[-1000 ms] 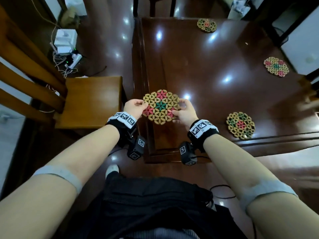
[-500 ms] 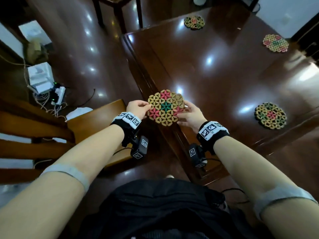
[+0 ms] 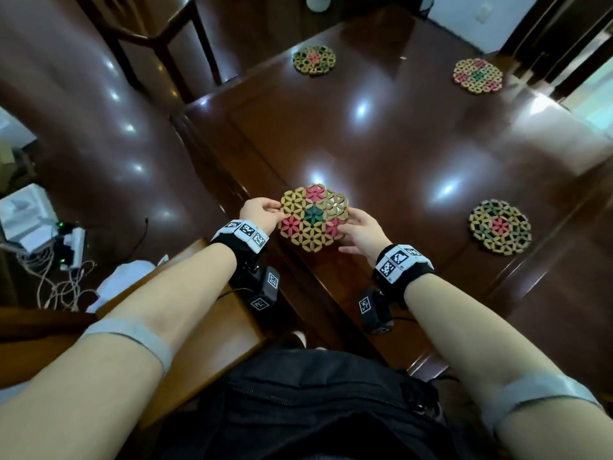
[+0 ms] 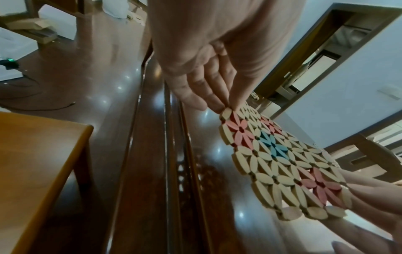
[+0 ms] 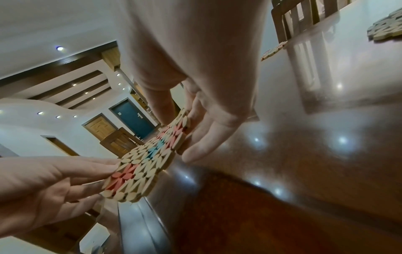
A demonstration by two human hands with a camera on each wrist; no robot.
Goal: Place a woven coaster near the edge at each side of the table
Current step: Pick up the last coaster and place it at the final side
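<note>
A woven coaster (image 3: 313, 216) with pink and teal flowers hangs just above the dark wooden table (image 3: 381, 154), close to its left edge. My left hand (image 3: 277, 207) pinches its left rim, thumb on top, seen close in the left wrist view on the coaster (image 4: 280, 161). My right hand (image 3: 345, 227) pinches the right rim, its lower fingers loose. In the right wrist view the coaster (image 5: 147, 159) spans between both hands. Three more coasters lie on the table: far (image 3: 314, 60), far right (image 3: 478, 76), near right (image 3: 500, 226).
A light wooden chair seat (image 3: 212, 313) stands against the table's left side under my left forearm. A dark chair (image 3: 159, 31) stands beyond the far corner. A power strip with cables (image 3: 66, 250) lies on the floor at left. A black bag (image 3: 315, 410) hangs at my waist.
The head view has swung left, so the table now runs diagonally. Both hands keep their hold and the coaster has moved slightly further in over the table's left edge.
</note>
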